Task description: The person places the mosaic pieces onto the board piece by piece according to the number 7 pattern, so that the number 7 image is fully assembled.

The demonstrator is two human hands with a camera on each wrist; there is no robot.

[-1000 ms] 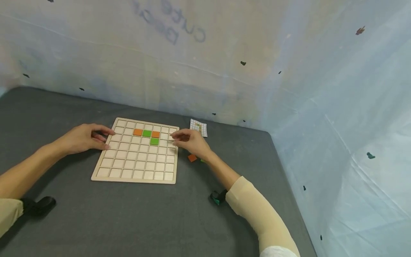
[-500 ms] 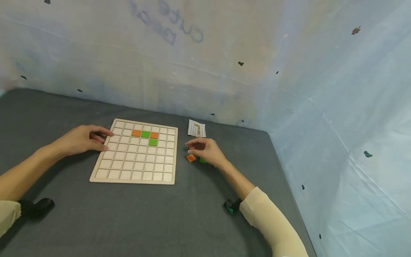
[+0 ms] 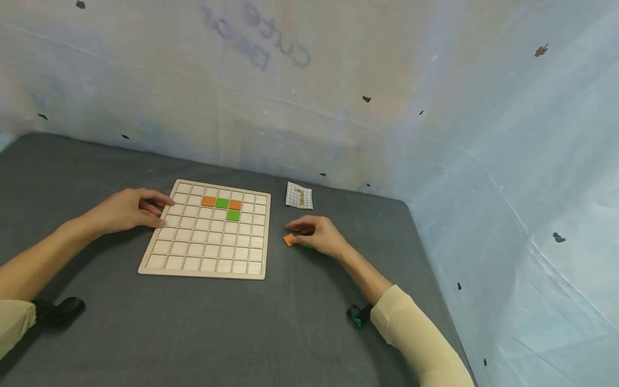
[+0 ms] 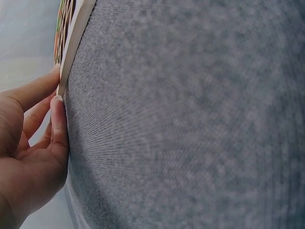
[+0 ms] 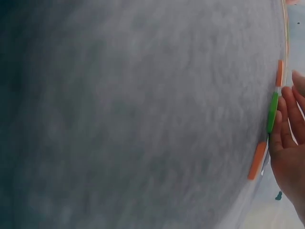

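Note:
A square wooden grid board (image 3: 203,274) lies on the dark cloth. Two orange tiles and two green tiles sit in its upper cells, among them a green tile (image 3: 233,215) below the right-hand orange tile (image 3: 235,205). My left hand (image 3: 127,211) touches the board's left edge, thumb and index fingertip spread apart along it. Right of the board, my right hand (image 3: 323,236) hovers low over loose tiles, fingers bent and thumb apart. Beside its fingertips is an orange tile (image 3: 289,239). A green tile (image 5: 272,113) and another orange tile (image 5: 258,161) show by the fingers in the right wrist view.
Behind the right hand lies a small printed grid card (image 3: 299,196) with coloured squares. Dark grey cloth (image 3: 208,333) covers the table. Pale fabric walls (image 3: 309,123) rise behind and to the right. Black straps (image 3: 58,313) hang at both wrists.
My right hand has moved from the board's right edge rightward and toward me, down to the loose tiles, uncovering the card. The left hand stays at the board's left edge.

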